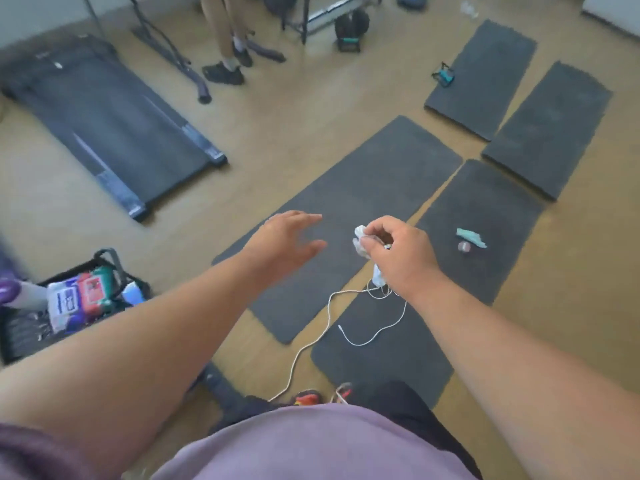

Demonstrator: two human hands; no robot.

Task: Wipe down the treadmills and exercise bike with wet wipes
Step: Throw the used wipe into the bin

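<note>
Black basket (20, 341) on floor, lower left: holds wet wipe packs (78, 297), other contents blurred. Right hand (398, 251) pinches crumpled white wipe (360, 242). Left hand (284, 240) spread, holding nothing.

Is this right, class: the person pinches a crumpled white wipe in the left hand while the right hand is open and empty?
Not quite: the hands are swapped. The head view shows the right hand pinching the crumpled white wipe, while the left hand is open and empty.

Wooden floor (301, 109), dark floor mats (374, 188), pale wall (45, 12)
</note>
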